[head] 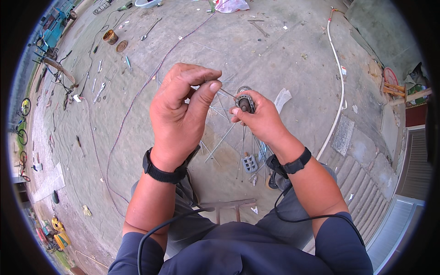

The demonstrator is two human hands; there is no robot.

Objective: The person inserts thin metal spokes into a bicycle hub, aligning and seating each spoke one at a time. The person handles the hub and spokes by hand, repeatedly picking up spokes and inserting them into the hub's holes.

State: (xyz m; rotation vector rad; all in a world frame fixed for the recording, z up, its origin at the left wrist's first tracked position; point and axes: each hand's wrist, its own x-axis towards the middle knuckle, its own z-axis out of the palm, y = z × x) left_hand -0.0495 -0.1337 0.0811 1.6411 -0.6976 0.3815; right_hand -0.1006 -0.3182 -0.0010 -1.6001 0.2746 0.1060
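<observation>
My right hand (265, 118) grips a bicycle wheel hub (244, 103), its thumb and fingers around the body. Between the thumb and forefinger of my left hand (182, 110) is a thin metal spoke (227, 93), whose far end meets the hub flange; whether it passes through a hole is too small to tell. Several spokes (243, 147) hang below my right hand, and their upper ends are partly hidden by it. Loose spokes (220, 144) lie scattered on the concrete floor beneath. A bicycle pedal (250, 163) rests on the floor between my feet.
A braided cord (137, 92) snakes over the floor on the left, near wrenches (99, 92), a screwdriver (79, 146) and a rusty can (110, 37). A white hose (335, 58) runs along the right, by ridged concrete (357, 196). A plastic bag (232, 6) sits ahead.
</observation>
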